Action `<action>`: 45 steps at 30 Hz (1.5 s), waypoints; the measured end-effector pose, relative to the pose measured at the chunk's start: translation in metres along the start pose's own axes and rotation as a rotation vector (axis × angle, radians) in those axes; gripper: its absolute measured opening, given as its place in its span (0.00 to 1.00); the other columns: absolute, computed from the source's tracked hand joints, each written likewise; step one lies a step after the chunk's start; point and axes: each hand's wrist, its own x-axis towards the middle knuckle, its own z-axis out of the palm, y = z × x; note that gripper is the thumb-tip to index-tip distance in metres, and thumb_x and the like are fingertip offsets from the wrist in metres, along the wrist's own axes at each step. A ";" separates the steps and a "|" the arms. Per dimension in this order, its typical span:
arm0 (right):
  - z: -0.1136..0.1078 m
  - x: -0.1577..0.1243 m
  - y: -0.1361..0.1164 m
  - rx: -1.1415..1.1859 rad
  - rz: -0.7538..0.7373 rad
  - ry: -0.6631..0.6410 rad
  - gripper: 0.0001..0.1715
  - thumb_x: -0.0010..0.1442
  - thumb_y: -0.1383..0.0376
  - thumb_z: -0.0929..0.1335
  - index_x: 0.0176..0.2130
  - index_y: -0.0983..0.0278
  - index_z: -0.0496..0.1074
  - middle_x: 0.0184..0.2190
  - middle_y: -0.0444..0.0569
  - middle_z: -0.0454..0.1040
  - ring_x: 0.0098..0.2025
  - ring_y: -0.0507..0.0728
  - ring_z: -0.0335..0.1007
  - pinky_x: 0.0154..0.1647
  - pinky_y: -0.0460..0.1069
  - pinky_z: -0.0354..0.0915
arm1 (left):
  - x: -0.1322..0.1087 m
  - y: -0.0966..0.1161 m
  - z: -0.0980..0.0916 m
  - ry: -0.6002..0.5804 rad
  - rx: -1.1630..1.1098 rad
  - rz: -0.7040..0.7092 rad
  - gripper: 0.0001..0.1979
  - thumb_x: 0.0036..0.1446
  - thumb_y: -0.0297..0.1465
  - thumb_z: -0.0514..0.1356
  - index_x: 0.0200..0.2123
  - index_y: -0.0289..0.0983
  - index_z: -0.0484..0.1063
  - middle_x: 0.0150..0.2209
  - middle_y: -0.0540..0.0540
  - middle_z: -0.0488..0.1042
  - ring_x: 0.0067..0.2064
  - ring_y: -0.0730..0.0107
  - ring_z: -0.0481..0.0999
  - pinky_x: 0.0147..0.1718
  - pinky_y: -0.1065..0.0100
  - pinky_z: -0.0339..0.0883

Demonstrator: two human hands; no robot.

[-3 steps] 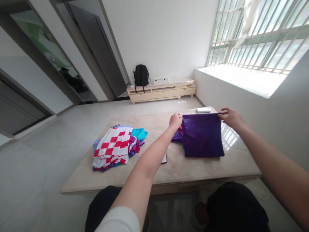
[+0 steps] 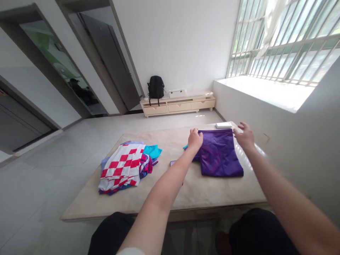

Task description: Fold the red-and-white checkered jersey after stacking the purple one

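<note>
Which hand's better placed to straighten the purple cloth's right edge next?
Right, I'd judge: the right hand is by the far right corner of the purple cloth, spread open, while the left hand is at the far left one.

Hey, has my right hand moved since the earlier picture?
Yes. Judged against the white box, your right hand has shifted a little to the left, closer to it.

Your pale table [image 2: 90,203] has a heap of clothes [image 2: 122,164] left of the frame's middle, purple cloth [image 2: 220,156] to the right and, above that, a white thing [image 2: 223,125].
</note>
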 end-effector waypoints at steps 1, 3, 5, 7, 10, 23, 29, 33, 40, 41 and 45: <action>0.010 -0.024 0.004 0.040 0.011 -0.002 0.35 0.67 0.56 0.63 0.66 0.73 0.63 0.57 0.67 0.76 0.41 0.60 0.80 0.43 0.55 0.73 | -0.023 -0.005 0.005 -0.005 0.000 0.023 0.18 0.69 0.25 0.54 0.59 0.30 0.69 0.64 0.29 0.68 0.68 0.55 0.66 0.69 0.55 0.57; 0.021 -0.085 0.014 0.115 0.007 -0.032 0.30 0.67 0.56 0.60 0.62 0.68 0.68 0.57 0.62 0.77 0.43 0.60 0.80 0.43 0.54 0.74 | -0.093 -0.029 0.018 -0.062 -0.007 0.073 0.17 0.67 0.27 0.57 0.57 0.35 0.72 0.64 0.35 0.70 0.68 0.59 0.67 0.69 0.60 0.59; 0.024 -0.146 0.022 0.173 -0.015 -0.130 0.25 0.67 0.54 0.61 0.53 0.64 0.75 0.43 0.57 0.82 0.37 0.59 0.80 0.37 0.52 0.74 | -0.183 -0.071 0.026 -0.139 -0.010 0.075 0.13 0.64 0.28 0.60 0.51 0.38 0.76 0.58 0.38 0.76 0.61 0.60 0.75 0.63 0.61 0.69; 0.026 -0.190 0.025 0.228 -0.057 -0.251 0.23 0.68 0.55 0.60 0.48 0.62 0.77 0.36 0.53 0.82 0.33 0.58 0.78 0.36 0.51 0.73 | -0.273 -0.119 0.025 -0.207 -0.071 0.056 0.10 0.67 0.33 0.57 0.46 0.42 0.78 0.54 0.42 0.79 0.55 0.61 0.80 0.56 0.63 0.74; 0.038 -0.214 0.020 0.265 -0.122 -0.519 0.19 0.67 0.56 0.61 0.42 0.61 0.79 0.29 0.48 0.80 0.27 0.55 0.72 0.31 0.49 0.69 | -0.369 -0.174 0.000 -0.279 -0.116 -0.051 0.15 0.69 0.41 0.54 0.37 0.44 0.79 0.39 0.44 0.83 0.42 0.61 0.83 0.45 0.64 0.78; 0.093 -0.242 -0.006 0.231 -0.206 -1.002 0.16 0.63 0.60 0.65 0.43 0.59 0.81 0.25 0.43 0.79 0.26 0.55 0.72 0.31 0.49 0.62 | -0.215 -0.249 -0.202 0.048 0.571 -0.408 0.23 0.64 0.29 0.59 0.62 0.38 0.70 0.68 0.39 0.67 0.70 0.55 0.62 0.70 0.54 0.55; 0.095 -0.232 -0.013 0.262 -0.136 -0.962 0.16 0.62 0.59 0.66 0.44 0.58 0.81 0.29 0.44 0.81 0.26 0.55 0.70 0.31 0.49 0.62 | -0.153 -0.275 -0.185 0.148 0.652 -0.569 0.13 0.66 0.30 0.63 0.52 0.34 0.75 0.57 0.38 0.76 0.59 0.55 0.75 0.60 0.48 0.67; 0.107 -0.219 -0.012 0.344 -0.020 -0.922 0.17 0.60 0.56 0.68 0.43 0.60 0.80 0.29 0.46 0.81 0.25 0.54 0.69 0.32 0.50 0.64 | -0.149 -0.259 -0.202 0.267 0.640 -0.642 0.09 0.69 0.30 0.59 0.47 0.32 0.76 0.48 0.38 0.79 0.52 0.54 0.79 0.55 0.46 0.71; 0.110 -0.231 -0.039 0.666 0.319 -1.220 0.41 0.67 0.38 0.57 0.62 0.64 0.69 0.48 0.61 0.81 0.40 0.62 0.81 0.36 0.56 0.75 | -0.173 -0.162 -0.195 0.263 0.387 -0.360 0.16 0.73 0.31 0.50 0.53 0.35 0.75 0.49 0.38 0.81 0.50 0.60 0.81 0.50 0.62 0.74; 0.106 -0.238 -0.044 0.741 0.368 -1.331 0.44 0.67 0.36 0.55 0.64 0.61 0.67 0.52 0.61 0.80 0.45 0.64 0.81 0.40 0.59 0.76 | -0.184 -0.141 -0.175 0.182 0.329 -0.294 0.14 0.72 0.35 0.53 0.52 0.38 0.76 0.46 0.43 0.83 0.47 0.63 0.83 0.47 0.66 0.75; 0.089 -0.266 -0.057 0.885 0.469 -1.501 0.36 0.64 0.36 0.60 0.55 0.55 0.76 0.47 0.55 0.82 0.49 0.68 0.79 0.44 0.62 0.77 | -0.234 -0.076 -0.088 -0.617 -0.131 0.221 0.26 0.67 0.42 0.63 0.65 0.43 0.68 0.55 0.45 0.81 0.54 0.62 0.81 0.52 0.67 0.74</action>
